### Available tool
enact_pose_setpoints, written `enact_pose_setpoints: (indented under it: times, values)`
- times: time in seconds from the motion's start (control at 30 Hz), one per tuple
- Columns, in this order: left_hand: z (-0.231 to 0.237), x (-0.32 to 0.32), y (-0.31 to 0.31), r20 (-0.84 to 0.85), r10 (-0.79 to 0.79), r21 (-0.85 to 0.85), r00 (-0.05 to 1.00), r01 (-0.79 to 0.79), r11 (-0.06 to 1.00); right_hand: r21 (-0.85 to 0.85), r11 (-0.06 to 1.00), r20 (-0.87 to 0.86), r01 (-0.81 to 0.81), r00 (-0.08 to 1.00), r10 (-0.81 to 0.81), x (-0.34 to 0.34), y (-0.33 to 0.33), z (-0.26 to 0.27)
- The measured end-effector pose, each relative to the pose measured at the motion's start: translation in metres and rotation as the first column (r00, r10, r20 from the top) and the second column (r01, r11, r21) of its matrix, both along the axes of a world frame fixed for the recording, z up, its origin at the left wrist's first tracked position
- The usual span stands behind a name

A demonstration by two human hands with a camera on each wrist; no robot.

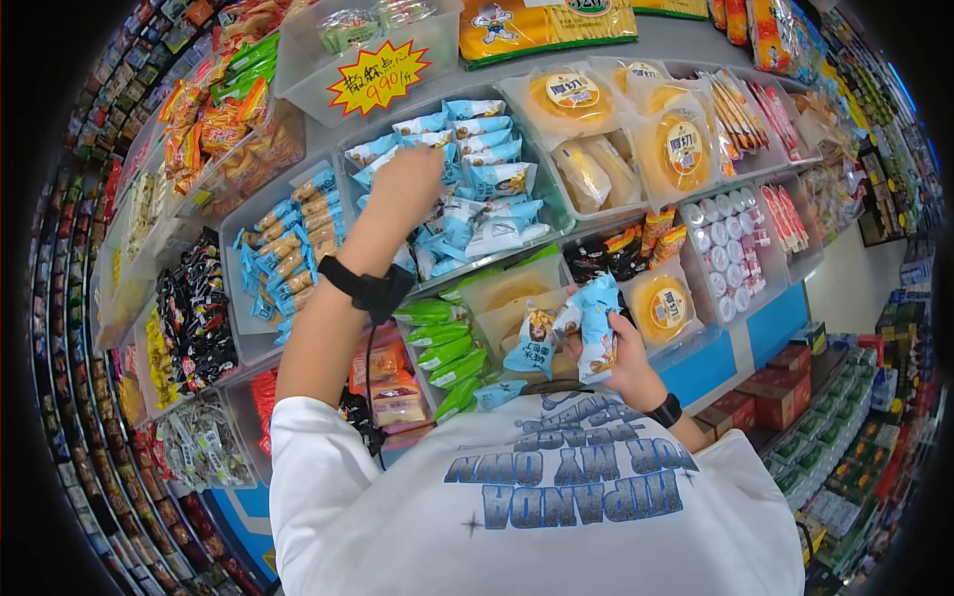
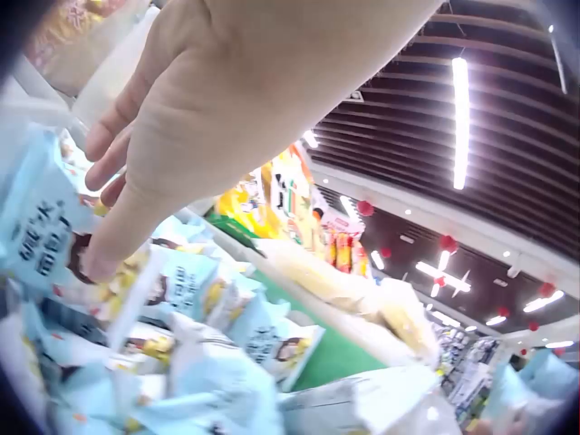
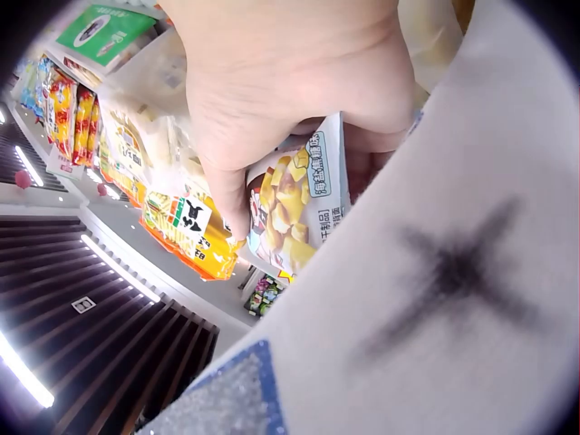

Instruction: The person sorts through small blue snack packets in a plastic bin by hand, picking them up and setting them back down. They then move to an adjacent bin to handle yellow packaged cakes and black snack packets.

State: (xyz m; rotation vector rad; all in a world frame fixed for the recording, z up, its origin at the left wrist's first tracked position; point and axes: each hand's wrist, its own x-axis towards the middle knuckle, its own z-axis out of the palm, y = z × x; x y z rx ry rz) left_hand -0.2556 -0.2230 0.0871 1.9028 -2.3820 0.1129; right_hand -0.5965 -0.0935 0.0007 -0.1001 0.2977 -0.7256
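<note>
From my far-off seat, taking the head view as a dial with the shirt (image 1: 556, 507) at six o'clock, I have the left arm stretched up to eleven; the left hand (image 1: 407, 184) is over the tub (image 1: 558, 199), with the black wrist strap (image 1: 368, 288) behind it at seven; its palm slopes down and its fingers point in among the blue packets (image 1: 504, 179). In the left wrist view the fingers sit near each other, gently bent, with the thumb spread apart from them; the thumb's tip touches the printed face of one packet (a tight spot to peer into from here).

The right hand (image 1: 628, 360) is at four o'clock, close to the front of the shirt, its arm folded in; its fingers and thumb are clamped on the held packets (image 1: 598, 333), which are blue as well, and whose exact number I cannot tell; in the right wrist view one shows its picture of golden cubes beside the thumb.

Around the tub, the tan rolls (image 1: 288, 243) lie at eight o'clock; the price sign (image 1: 380, 77), yellow and red, stands at eleven; the round cakes (image 1: 573, 94) are at two, in clear wrapping; the green packets (image 1: 442, 348) are stacked at six.
</note>
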Motion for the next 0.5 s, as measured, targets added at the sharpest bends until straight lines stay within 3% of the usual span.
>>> enact_pose_setpoints:
  times: [0.03,0.1,0.13,0.2,0.33,0.37,0.43,0.5]
  values:
    - [0.003,-0.009,-0.002,0.000,0.000,0.000,1.000,0.000,1.000,0.009,1.000,-0.009,0.004,1.000,-0.004,0.000,-0.001,0.000]
    - [0.006,-0.019,-0.007,-0.129,-0.019,0.234,0.991,0.049,0.971,0.001,1.000,-0.031,0.014,0.999,-0.014,0.001,-0.001,0.001]
    - [0.003,-0.017,-0.008,-0.129,-0.021,0.233,0.991,0.051,0.971,-0.009,1.000,-0.053,0.025,0.998,-0.026,0.000,-0.002,0.002]
    - [-0.010,-0.010,-0.011,-0.151,-0.058,0.573,0.987,0.135,0.808,-0.017,0.999,-0.050,0.035,0.998,-0.036,-0.002,-0.003,0.003]
    - [-0.044,-0.010,0.006,-0.096,0.094,0.556,0.991,-0.025,0.831,0.003,0.999,-0.038,0.033,0.999,-0.033,-0.005,-0.003,0.004]
    - [-0.053,-0.007,0.007,-0.157,0.118,0.504,0.981,-0.023,0.864,0.004,1.000,-0.037,0.030,0.999,-0.030,-0.004,-0.002,0.003]
    - [-0.048,-0.006,0.010,-0.218,0.137,0.449,0.966,-0.025,0.893,-0.067,0.998,-0.233,0.012,0.972,-0.027,-0.003,-0.002,0.002]
    - [-0.037,-0.003,0.012,-0.354,0.216,0.340,0.910,-0.090,0.936,-0.031,0.999,-0.140,0.013,0.990,-0.017,-0.003,-0.004,0.001]
